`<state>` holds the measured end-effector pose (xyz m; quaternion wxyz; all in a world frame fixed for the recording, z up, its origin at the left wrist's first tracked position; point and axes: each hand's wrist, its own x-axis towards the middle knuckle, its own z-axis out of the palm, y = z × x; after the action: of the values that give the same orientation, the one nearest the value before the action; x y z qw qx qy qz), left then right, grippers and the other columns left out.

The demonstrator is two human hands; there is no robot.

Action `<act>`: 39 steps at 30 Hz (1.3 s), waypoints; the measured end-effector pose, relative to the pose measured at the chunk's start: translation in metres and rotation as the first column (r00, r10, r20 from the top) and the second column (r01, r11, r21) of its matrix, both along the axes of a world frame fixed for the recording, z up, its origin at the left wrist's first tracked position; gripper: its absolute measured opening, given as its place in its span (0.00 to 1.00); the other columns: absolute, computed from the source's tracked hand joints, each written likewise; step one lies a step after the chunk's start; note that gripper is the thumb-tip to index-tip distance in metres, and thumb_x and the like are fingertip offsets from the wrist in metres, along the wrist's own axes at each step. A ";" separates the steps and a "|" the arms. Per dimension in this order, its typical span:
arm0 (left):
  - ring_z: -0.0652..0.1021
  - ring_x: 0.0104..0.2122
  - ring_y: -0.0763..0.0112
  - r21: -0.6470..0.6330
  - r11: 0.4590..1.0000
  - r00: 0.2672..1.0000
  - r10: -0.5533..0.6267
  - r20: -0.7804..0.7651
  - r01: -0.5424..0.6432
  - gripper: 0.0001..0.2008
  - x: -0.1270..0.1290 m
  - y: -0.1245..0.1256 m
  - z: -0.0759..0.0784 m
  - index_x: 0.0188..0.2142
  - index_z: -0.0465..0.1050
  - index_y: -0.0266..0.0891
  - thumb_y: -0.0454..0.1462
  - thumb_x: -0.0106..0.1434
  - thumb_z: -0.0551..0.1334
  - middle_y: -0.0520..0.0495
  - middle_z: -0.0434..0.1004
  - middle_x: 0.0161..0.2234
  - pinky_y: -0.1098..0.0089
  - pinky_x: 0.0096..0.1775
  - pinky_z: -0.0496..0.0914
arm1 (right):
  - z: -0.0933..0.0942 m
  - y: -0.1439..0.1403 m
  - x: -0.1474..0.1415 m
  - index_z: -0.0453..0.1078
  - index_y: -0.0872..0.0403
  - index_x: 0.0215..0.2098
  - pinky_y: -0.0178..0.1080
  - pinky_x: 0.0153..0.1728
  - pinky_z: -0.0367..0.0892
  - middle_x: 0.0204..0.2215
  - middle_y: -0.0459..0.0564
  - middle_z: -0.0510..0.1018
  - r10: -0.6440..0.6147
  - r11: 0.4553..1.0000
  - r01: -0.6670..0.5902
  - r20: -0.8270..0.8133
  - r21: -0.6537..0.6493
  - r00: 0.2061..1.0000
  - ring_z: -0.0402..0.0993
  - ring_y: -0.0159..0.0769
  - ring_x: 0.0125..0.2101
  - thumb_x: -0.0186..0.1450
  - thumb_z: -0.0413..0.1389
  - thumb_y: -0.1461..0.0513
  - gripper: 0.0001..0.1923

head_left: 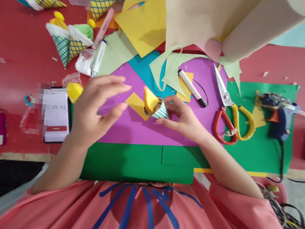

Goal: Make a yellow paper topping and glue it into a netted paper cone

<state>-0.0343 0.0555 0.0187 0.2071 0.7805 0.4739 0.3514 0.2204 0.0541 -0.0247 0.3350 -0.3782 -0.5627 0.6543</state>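
My right hand (181,117) is closed around a small paper cone (161,110), white with a blue criss-cross pattern, tilted with its mouth to the left. A yellow pointed piece (150,100) sticks out of the cone's mouth; its material I cannot make out. To the left, my left hand (98,104) hovers with fingers stretched out and apart, holding nothing. Just beyond that hand lies a yellow rounded piece (74,91) beside a clear plastic bag. Under the cone are a yellow paper strip (137,105) and a purple sheet (129,128).
Scissors (227,101) and a glue gun (281,118) lie on the right. A marker (192,88) rests among paper scraps. Several decorated cones (61,45) stand at the upper left. A phone (57,114) is at left; a paper roll (261,27) lies at the back.
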 end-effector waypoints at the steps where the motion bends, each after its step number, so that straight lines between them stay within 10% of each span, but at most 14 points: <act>1: 0.73 0.57 0.63 0.070 0.992 0.994 -0.104 -0.027 0.106 0.20 0.011 0.006 0.002 0.55 0.70 0.53 0.36 0.63 0.65 0.51 0.72 0.55 0.58 0.58 0.71 | 0.001 0.003 0.004 0.63 0.53 0.44 0.37 0.38 0.70 0.38 0.47 0.78 0.028 0.999 -0.029 0.026 0.032 0.999 0.75 0.34 0.37 0.58 0.66 0.58 0.21; 4: 0.73 0.58 0.64 0.083 0.929 0.932 -0.354 -0.076 0.360 0.15 0.030 0.020 0.004 0.49 0.71 0.50 0.35 0.64 0.64 0.49 0.66 0.61 0.60 0.55 0.75 | 0.000 0.011 0.014 0.65 0.54 0.46 0.38 0.42 0.70 0.42 0.50 0.77 0.099 0.994 -0.101 0.030 0.050 0.995 0.75 0.36 0.42 0.59 0.65 0.57 0.21; 12: 0.75 0.56 0.63 0.036 0.895 0.895 -0.445 0.010 0.445 0.06 0.031 0.031 -0.014 0.41 0.72 0.45 0.35 0.63 0.62 0.47 0.67 0.61 0.61 0.49 0.80 | -0.005 0.022 0.023 0.65 0.54 0.45 0.36 0.41 0.70 0.40 0.48 0.76 0.157 0.987 -0.160 -0.106 -0.019 0.982 0.75 0.34 0.41 0.59 0.66 0.60 0.20; 39: 0.79 0.50 0.69 0.218 0.909 0.932 -0.327 -0.159 0.356 0.04 0.040 0.022 -0.022 0.42 0.71 0.43 0.35 0.67 0.59 0.49 0.77 0.52 0.66 0.51 0.75 | -0.012 0.020 0.021 0.69 0.54 0.51 0.42 0.50 0.71 0.46 0.51 0.77 0.038 0.982 -0.044 0.035 0.184 0.999 0.75 0.38 0.46 0.59 0.67 0.59 0.24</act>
<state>0.0054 0.0778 -0.0038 0.1397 0.8903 0.2947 0.3179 0.2418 0.0738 -0.0370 0.3462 -0.3442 -0.6337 0.6001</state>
